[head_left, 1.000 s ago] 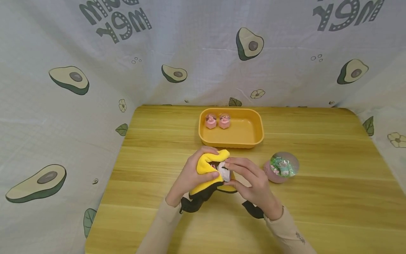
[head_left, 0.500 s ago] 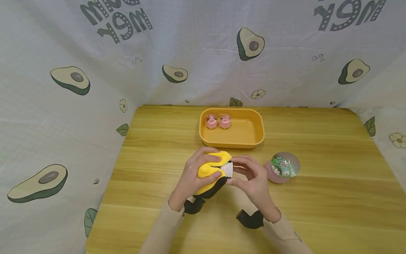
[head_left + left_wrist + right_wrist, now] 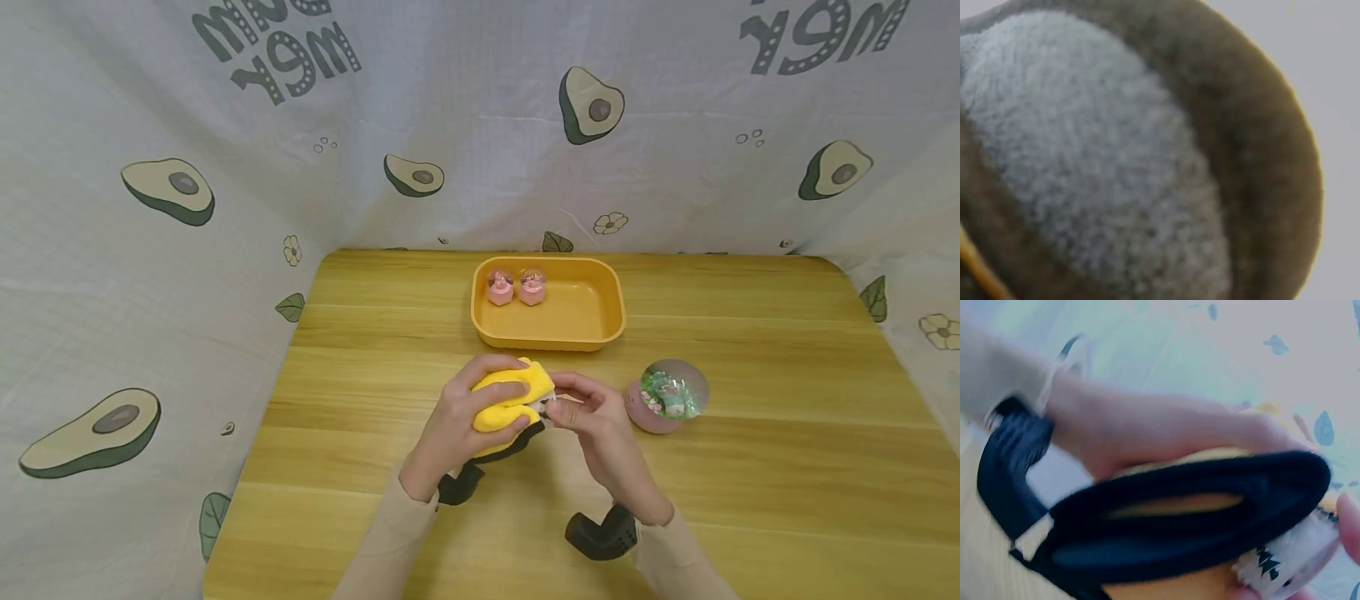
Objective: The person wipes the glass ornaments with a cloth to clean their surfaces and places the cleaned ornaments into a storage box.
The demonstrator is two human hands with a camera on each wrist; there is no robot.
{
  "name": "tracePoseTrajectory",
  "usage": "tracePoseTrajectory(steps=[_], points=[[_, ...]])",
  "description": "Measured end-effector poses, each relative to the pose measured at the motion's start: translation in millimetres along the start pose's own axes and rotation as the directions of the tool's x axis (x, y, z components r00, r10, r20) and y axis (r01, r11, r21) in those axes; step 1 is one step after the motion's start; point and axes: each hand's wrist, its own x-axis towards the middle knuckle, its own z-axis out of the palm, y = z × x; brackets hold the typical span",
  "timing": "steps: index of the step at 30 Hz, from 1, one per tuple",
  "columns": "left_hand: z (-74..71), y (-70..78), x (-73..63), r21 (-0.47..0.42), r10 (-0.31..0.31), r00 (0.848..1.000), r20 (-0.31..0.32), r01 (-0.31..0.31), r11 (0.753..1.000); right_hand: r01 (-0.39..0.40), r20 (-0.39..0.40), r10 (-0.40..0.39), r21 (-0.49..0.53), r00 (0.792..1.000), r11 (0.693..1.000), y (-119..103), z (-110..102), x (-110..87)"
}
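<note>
In the head view, my left hand grips a folded yellow plush cloth piece with black trim. A small white object with dark marks pokes out of its right side. My right hand pinches that object's edge between thumb and fingers. The right wrist view shows dark tree-shaped marks on the white object and a black-edged opening on the plush piece. Only a blurred grey fuzzy oval with a dark rim fills the left wrist view. Most of the white object is hidden.
A yellow tray holding two small pink snow globes stands behind the hands. Right of my right hand is a larger snow globe with a pink base. Black wrist mounts hang below the wrists. Avocado-print fabric surrounds the wooden table.
The yellow plush piece has closed further over the white object, whose brown surroundings no longer show. My right hand has turned, its thumb now on the near side of the white object.
</note>
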Motion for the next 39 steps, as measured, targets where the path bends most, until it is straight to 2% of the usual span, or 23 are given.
tracePoseTrajectory(steps=[3, 6, 8, 9, 11, 12, 13, 16, 18, 19, 20, 21, 23, 24, 27, 30, 36, 39], points=[[0.8, -0.5, -0.8, -0.019, -0.007, 1.0, -0.004, 0.007, 1.0, -0.094, 0.002, 0.094, 0.037, 0.996, 0.995, -3, -1, 0.7], [2.3, -2.0, -2.2, -0.102, -0.1, 0.994, -0.037, 0.096, 0.99, -0.089, -0.019, 0.089, 0.013, 0.996, 0.996, -4, 1, -0.1], [2.6, -3.2, -3.1, -0.18, -0.193, 0.979, -0.066, 0.179, 0.967, -0.022, -0.039, 0.02, -0.05, 0.999, 0.999, -3, 4, -1.5], [2.4, -3.8, -3.7, -0.219, -0.24, 0.968, -0.075, 0.219, 0.951, 0.038, -0.042, -0.042, -0.092, 0.998, 0.995, -2, 6, -2.4], [1.2, -4.7, -4.5, -0.281, -0.314, 0.946, -0.083, 0.28, 0.918, 0.187, -0.023, -0.195, -0.189, 0.981, 0.964, 0, 8, -3.7], [0.4, -4.9, -4.8, -0.308, -0.341, 0.937, -0.08, 0.302, 0.902, 0.265, -0.001, -0.273, -0.238, 0.962, 0.934, 1, 9, -4.0], [-0.5, -5.3, -5.1, -0.329, -0.362, 0.929, -0.073, 0.32, 0.888, 0.347, 0.031, -0.353, -0.286, 0.935, 0.893, 3, 9, -3.6], [-2.6, -5.9, -5.5, -0.376, -0.402, 0.914, -0.046, 0.357, 0.855, 0.568, 0.152, -0.561, -0.41, 0.814, 0.713, 7, 8, 0.1], [-3.1, -6.4, -5.9, -0.392, -0.416, 0.909, -0.033, 0.371, 0.842, 0.653, 0.223, -0.637, -0.478, 0.738, 0.588, 8, 6, 3.3], [-3.2, -6.4, -6.1, -0.397, -0.421, 0.906, -0.031, 0.376, 0.838, 0.682, 0.252, -0.663, -0.499, 0.705, 0.535, 9, 4, 4.9], [-3.1, -6.4, -6.3, -0.399, -0.427, 0.904, -0.029, 0.381, 0.834, 0.699, 0.272, -0.68, -0.518, 0.681, 0.494, 9, 3, 6.2], [-2.8, -6.5, -6.5, -0.397, -0.433, 0.901, -0.029, 0.387, 0.832, 0.708, 0.282, -0.686, -0.52, 0.67, 0.477, 10, 2, 7.0], [-2.0, -6.1, -6.7, -0.387, -0.442, 0.896, -0.032, 0.397, 0.832, 0.715, 0.285, -0.687, -0.5, 0.668, 0.489, 10, 0, 7.9], [-1.6, -5.7, -6.7, -0.383, -0.446, 0.894, -0.033, 0.401, 0.832, 0.716, 0.277, -0.686, -0.473, 0.673, 0.513, 10, 0, 8.0], [-0.8, -4.8, -6.4, -0.377, -0.453, 0.891, -0.035, 0.408, 0.832, 0.705, 0.22, -0.679, -0.359, 0.701, 0.611, 8, 1, 7.7], [-1.2, -4.5, -7.2, -0.386, -0.459, 0.887, -0.047, 0.408, 0.827, 0.694, 0.143, -0.683, -0.245, 0.716, 0.677, 5, 1, 6.6], [-4.7, -6.8, -10.5, -0.387, -0.48, 0.875, -0.064, 0.421, 0.82, 0.675, 0.032, -0.675, -0.069, 0.737, 0.734, -1, 1, 4.8], [-5.1, -7.2, -10.8, -0.391, -0.473, 0.879, -0.063, 0.414, 0.822, 0.641, -0.04, -0.64, -0.001, 0.767, 0.768, -4, 2, 3.7]])
